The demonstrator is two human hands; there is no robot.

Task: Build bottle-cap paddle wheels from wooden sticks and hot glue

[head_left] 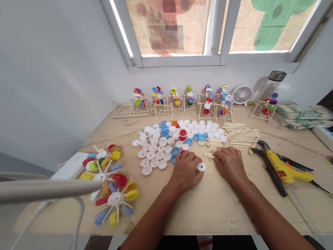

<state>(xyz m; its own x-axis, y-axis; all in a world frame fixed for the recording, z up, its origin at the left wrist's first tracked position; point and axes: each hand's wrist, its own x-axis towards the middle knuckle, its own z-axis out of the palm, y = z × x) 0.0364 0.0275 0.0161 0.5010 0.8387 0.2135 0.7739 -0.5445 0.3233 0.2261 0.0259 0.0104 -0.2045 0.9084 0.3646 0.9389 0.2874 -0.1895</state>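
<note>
My left hand [185,170] is closed on a white bottle cap [201,167] with a hole in its middle, held just above the table. Over a small heap of short wooden sticks [212,145], my right hand [229,165] has its fingers bent and drawn together. Its fingertips touch a stick at the near edge of the heap; the thumb is partly hidden. Beyond my left hand spread many loose bottle caps [159,155], mostly white, with some blue, red and orange. A larger pile of sticks [240,134] lies past my right hand.
A yellow glue gun [288,167] and black-handled pliers [272,173] lie at right. Cap-and-stick wheels [116,199] sit at left, near a pale blurred bar [32,194]. Stick frames with coloured wheels [208,101], a small fan [242,94] and bundled sticks [305,117] stand along the back.
</note>
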